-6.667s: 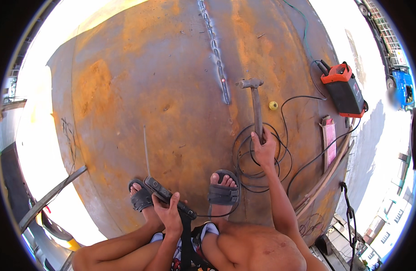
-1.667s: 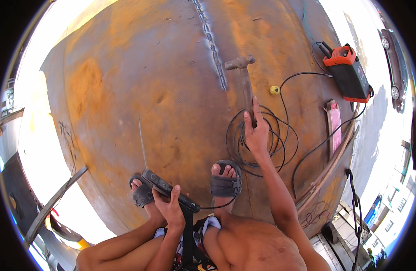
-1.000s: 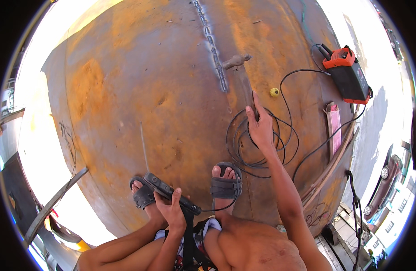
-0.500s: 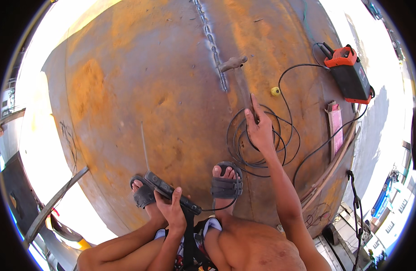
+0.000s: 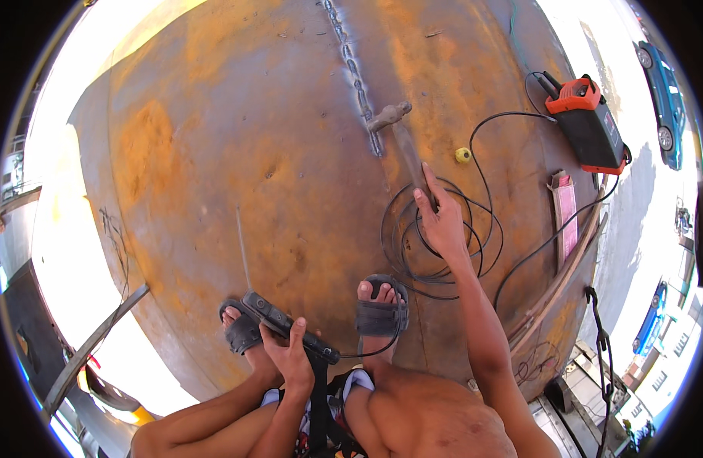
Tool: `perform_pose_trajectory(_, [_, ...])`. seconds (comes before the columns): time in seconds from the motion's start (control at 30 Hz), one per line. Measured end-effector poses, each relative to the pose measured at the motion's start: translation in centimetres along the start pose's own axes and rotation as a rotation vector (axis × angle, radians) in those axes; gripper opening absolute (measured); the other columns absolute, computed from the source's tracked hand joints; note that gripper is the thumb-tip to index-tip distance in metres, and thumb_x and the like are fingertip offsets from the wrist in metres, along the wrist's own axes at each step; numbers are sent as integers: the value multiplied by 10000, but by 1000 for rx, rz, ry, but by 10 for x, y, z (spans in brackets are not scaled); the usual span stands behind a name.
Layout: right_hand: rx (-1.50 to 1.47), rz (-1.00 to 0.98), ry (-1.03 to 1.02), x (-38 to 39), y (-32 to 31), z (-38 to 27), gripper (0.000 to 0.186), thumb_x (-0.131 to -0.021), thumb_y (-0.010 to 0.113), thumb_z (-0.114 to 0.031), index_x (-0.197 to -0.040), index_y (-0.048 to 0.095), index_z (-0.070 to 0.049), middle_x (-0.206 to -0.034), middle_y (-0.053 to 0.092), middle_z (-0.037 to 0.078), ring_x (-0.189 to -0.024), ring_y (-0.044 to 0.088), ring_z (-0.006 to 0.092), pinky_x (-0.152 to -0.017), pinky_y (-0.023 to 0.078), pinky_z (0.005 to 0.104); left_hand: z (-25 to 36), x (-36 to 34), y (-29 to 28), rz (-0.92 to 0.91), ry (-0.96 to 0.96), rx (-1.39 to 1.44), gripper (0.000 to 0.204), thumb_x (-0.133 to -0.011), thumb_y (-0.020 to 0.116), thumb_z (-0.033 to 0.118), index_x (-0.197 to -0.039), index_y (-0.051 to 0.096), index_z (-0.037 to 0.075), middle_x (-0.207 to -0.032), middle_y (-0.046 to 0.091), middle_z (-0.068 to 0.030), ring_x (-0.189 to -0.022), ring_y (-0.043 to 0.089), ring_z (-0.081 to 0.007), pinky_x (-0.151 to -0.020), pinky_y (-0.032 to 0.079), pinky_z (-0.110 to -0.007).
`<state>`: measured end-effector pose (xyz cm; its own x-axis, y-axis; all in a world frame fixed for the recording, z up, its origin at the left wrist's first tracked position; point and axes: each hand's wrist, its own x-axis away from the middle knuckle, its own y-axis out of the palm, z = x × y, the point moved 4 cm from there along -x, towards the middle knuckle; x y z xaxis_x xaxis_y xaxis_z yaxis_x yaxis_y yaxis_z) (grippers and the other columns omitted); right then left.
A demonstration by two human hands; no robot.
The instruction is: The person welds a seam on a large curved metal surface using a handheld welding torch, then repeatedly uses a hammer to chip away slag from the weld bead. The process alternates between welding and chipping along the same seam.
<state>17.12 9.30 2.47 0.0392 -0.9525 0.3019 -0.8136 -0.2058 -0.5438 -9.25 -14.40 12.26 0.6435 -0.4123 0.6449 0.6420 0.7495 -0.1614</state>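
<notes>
My right hand [image 5: 443, 225] is wrapped round the wooden handle of a hammer [image 5: 407, 149]. The hammer's head lies over the lower end of a weld bead [image 5: 353, 70] on a rusty steel plate [image 5: 206, 206]; whether it touches the bead I cannot tell. Low in the view, my left hand [image 5: 289, 359] grips a black welding electrode holder [image 5: 271, 313] between my knees. A thin electrode [image 5: 243, 248] sticks out of the holder, away from me over the plate.
A coiled black cable [image 5: 385, 229] lies under my right hand. Farther right stand an orange and black welding machine [image 5: 588, 126], a pink packet [image 5: 566, 221] and a small yellow round thing [image 5: 463, 155]. My sandalled feet [image 5: 382, 305] rest on the plate. A car [image 5: 662, 103] shows beyond it.
The hammer's head has come down slightly toward the weld bead and looks sharper than before. A car has come into sight at the upper right. My left hand and the electrode holder have stayed put.
</notes>
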Motion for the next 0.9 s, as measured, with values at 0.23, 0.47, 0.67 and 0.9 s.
perform_pose_trajectory(0.23, [-7,-85,15,0,8,0,572,-1126,645,-280,-1637,507,-64,-929,745,247,-773,678,332,-770,548,393,-3,1,0,-11,-3,-10,372,-1019,779,71,-1248,488,32,-1035,582,-56,-830,657,-159,-706,667,-352])
perform_pose_trajectory(0.47, [15,178,-127,15,20,-14,576,-1109,664,-197,-1652,499,-104,-878,727,218,-686,611,310,-700,521,397,3,2,1,20,2,25,364,-1020,778,69,-1241,490,37,-1012,589,-54,-799,655,-160,-698,663,-353])
perform_pose_trajectory(0.67, [33,140,-151,20,17,-9,585,-1113,657,-200,-1664,483,-107,-744,611,184,-612,508,269,-632,475,391,3,2,-2,1,-7,0,367,-1023,770,62,-1254,485,38,-1022,588,-56,-814,661,-161,-698,664,-355])
perform_pose_trajectory(0.9, [-86,150,29,-4,8,-13,599,-1132,640,-264,-1676,458,-90,-711,568,140,-591,481,171,-602,450,349,0,2,-7,10,-11,-1,394,-1025,771,70,-1283,475,28,-1033,587,-60,-824,658,-162,-700,667,-359])
